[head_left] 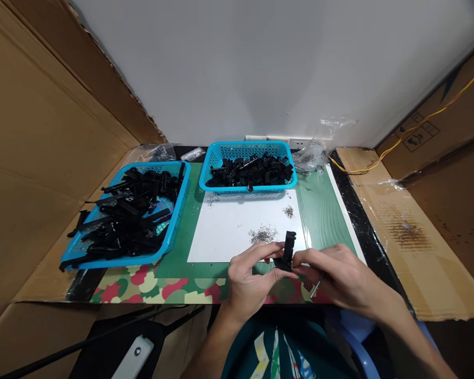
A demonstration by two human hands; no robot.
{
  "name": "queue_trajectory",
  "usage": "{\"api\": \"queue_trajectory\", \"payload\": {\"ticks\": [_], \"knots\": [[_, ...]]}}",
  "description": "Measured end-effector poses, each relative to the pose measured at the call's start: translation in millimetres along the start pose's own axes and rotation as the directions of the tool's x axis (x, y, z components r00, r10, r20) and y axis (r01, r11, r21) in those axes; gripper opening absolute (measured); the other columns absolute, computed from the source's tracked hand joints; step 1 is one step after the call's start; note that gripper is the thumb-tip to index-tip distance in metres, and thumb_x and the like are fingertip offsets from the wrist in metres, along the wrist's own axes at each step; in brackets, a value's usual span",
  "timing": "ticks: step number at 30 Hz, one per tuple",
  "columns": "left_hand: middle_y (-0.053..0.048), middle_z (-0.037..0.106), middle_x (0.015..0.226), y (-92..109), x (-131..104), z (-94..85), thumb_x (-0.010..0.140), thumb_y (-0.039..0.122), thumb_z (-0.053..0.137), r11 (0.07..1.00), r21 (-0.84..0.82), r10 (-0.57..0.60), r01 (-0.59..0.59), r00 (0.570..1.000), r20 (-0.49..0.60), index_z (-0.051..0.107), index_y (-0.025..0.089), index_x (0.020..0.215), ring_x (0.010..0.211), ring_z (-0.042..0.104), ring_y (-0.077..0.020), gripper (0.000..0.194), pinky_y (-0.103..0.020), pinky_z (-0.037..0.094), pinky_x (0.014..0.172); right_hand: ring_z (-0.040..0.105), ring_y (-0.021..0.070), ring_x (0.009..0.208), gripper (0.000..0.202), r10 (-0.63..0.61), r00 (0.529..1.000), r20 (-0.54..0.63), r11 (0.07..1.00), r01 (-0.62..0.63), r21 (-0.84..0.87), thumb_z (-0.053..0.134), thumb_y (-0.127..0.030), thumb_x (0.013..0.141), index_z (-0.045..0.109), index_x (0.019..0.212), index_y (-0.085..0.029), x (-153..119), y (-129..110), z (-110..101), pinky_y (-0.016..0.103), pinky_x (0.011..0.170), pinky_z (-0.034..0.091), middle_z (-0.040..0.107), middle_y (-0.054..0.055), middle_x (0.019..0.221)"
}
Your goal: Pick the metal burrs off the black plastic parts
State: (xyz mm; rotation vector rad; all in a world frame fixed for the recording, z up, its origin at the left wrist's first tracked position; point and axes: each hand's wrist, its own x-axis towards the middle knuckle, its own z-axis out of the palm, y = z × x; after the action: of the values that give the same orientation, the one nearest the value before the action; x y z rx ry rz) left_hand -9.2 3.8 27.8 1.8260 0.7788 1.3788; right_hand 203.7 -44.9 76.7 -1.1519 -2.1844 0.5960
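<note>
My left hand (255,273) is closed round a small black plastic part (288,250), which stands upright between its fingers near the front edge of the table. My right hand (335,268) is beside it, fingertips against the part's right side. A thin metal tool (316,287) sticks out below the right hand's fingers, held in them. Just beyond the hands, a pile of tiny metal springs or wires (263,233) lies on a white sheet (221,231), with a smaller pile (288,211) further right.
A blue basket (175,218) of black parts stands at the left, another blue basket (248,189) of black parts behind the sheet. Plastic bags (312,158) lie at the back right. Cardboard walls (55,121) flank the table; a yellow cable (395,145) runs at the right.
</note>
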Motion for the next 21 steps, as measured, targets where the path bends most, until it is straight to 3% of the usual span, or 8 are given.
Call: {"api": "queue_trajectory", "payload": {"ticks": [10, 21], "knots": [[-0.007, 0.079, 0.091, -3, -1, -3.5, 0.073, 0.02, 0.095, 0.999, 0.037, 0.038, -0.038, 0.999, 0.004, 0.079, 0.018, 0.118, 0.08, 0.074, -0.0196, 0.048, -0.026, 0.064, 0.069, 0.038, 0.0104, 0.055, 0.02, -0.039, 0.999, 0.023, 0.999, 0.039, -0.005, 0.047, -0.004, 0.099, 0.06, 0.107, -0.018, 4, -4, -9, 0.026, 0.052, 0.027, 0.05, -0.004, 0.069], [-0.007, 0.081, 0.092, -3, 2, -5.2, 0.079, 0.018, 0.09, 0.998, 0.044, 0.052, -0.053, 0.998, 0.025, 0.08, 0.021, 0.12, 0.081, 0.076, -0.0214, 0.043, -0.028, 0.065, 0.07, 0.036, 0.0108, 0.055, 0.021, -0.057, 0.997, 0.054, 0.998, 0.059, -0.025, 0.043, -0.006, 0.102, 0.061, 0.1, -0.018, 12, -7, -12, 0.028, 0.052, 0.026, 0.052, -0.003, 0.07]]}}
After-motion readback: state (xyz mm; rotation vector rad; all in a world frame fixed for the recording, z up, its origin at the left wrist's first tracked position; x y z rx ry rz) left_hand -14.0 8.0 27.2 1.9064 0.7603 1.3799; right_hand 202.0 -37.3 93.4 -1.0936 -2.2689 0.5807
